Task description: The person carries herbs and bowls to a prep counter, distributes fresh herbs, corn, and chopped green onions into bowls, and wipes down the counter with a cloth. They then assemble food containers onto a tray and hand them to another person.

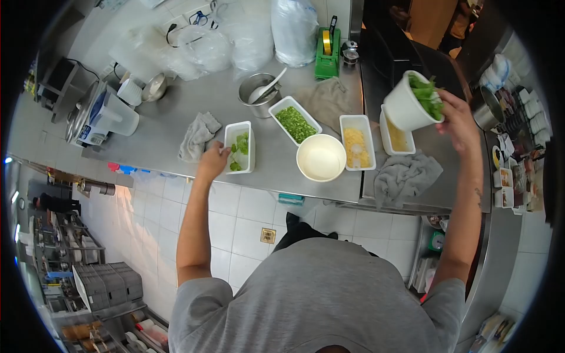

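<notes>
Nearest, at the counter's [276, 173] close edge, a crumpled grey cloth [407, 178] is seen below the right grip. A round cream tub [321, 157] is set between the two grips, its inside pale and bare.

By the left hand [213, 160], the near left side of a white container [252, 154] is reached, with loose green leaves [238, 146] inside. The fingers are drawn together at the rim; whether a leaf is pinched cannot be told. A pale cloth [199, 136] is bunched just beyond and left of this grip.

By the right hand [462, 123], a white tub [405, 106] is held up by its rim, the fingers closed on it. It is tilted, its mouth turned toward the grip, and leafy greens [426, 97] are bunched at the opening. Beneath it, partly hidden, a container with yellowish contents [402, 141] is placed; left of that, a tray of pale yellow bits [355, 141].

Farther off, between the grips, a tray of chopped greens [294, 123] is angled beside a metal pot [250, 110] in which a ladle [276, 80] is rested. Beyond, a brownish cloth [334, 95], a green stand [327, 59] and clear plastic bags [294, 35] are seen.
</notes>
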### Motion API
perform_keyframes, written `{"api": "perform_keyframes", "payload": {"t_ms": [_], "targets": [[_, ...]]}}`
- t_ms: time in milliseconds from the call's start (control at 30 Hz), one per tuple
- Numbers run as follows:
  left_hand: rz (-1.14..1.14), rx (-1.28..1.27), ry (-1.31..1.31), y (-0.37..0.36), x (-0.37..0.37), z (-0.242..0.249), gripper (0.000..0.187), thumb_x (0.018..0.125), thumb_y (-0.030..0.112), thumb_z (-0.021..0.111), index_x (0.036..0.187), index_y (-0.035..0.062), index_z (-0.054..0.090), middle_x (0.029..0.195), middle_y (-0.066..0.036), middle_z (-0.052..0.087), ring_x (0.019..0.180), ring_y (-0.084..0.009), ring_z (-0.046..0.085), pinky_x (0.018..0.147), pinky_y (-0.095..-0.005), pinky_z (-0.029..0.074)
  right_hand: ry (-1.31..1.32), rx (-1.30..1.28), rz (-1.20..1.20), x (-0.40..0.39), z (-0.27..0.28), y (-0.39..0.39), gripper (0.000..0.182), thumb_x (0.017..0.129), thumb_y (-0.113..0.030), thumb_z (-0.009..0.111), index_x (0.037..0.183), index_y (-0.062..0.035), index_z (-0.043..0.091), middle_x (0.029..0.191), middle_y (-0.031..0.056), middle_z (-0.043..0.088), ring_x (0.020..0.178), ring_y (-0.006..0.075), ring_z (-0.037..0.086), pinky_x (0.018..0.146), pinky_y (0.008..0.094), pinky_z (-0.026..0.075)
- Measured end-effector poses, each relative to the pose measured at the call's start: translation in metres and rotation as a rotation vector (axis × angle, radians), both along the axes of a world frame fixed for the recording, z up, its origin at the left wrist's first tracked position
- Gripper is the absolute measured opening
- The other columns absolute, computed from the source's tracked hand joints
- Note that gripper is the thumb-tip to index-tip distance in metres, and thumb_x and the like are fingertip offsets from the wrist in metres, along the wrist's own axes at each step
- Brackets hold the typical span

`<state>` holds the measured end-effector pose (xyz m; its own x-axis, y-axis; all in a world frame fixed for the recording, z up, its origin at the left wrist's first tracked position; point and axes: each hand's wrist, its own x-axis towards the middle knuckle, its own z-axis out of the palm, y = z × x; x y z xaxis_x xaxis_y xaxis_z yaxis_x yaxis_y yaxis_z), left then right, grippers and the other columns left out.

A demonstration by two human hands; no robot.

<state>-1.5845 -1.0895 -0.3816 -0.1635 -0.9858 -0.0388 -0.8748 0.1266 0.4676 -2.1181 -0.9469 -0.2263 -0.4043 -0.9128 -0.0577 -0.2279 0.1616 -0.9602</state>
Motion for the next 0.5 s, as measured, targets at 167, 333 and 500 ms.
{"api": "perform_keyframes", "payload": {"t_ms": [167,333,500], "targets": [[-0.07,-0.116,0.087,0.002,-0.01,-0.018,0.026,0.086,0.014,0.051,0.104,-0.0053,0.05,0.082,-0.033,0.06,0.082,-0.0492,0.059,0.073,-0.0533,0.047,-0.067,0.013,0.203,0.105,-0.007,-0.05,0.041,0.087,-0.013,0.054,0.126,-0.0048,0.056,0.083,0.0005,0.062,0.055,0.0051,0.054,0.045,0.018,0.046],[-0.112,-0.196,0.076,-0.003,0.007,-0.014,0.024,0.084,0.009,0.05,0.101,-0.0074,0.05,0.07,-0.03,0.059,0.07,-0.0476,0.059,0.066,-0.0549,0.047,-0.152,0.109,0.394,0.2,-0.027,-0.1,0.057,0.081,0.0,0.05,0.135,-0.0148,0.049,0.072,0.0036,0.058,0.05,0.0104,0.059,0.044,0.0219,0.05],[-0.185,-0.247,0.053,-0.021,0.058,0.027,0.02,0.082,0.007,0.051,0.097,-0.0062,0.051,0.065,-0.026,0.059,0.063,-0.0455,0.059,0.06,-0.0525,0.047,-0.158,0.168,0.483,0.267,-0.055,-0.135,0.062,0.079,0.003,0.044,0.138,-0.0151,0.046,0.073,0.0045,0.056,0.052,0.012,0.06,0.046,0.0234,0.051]]}}
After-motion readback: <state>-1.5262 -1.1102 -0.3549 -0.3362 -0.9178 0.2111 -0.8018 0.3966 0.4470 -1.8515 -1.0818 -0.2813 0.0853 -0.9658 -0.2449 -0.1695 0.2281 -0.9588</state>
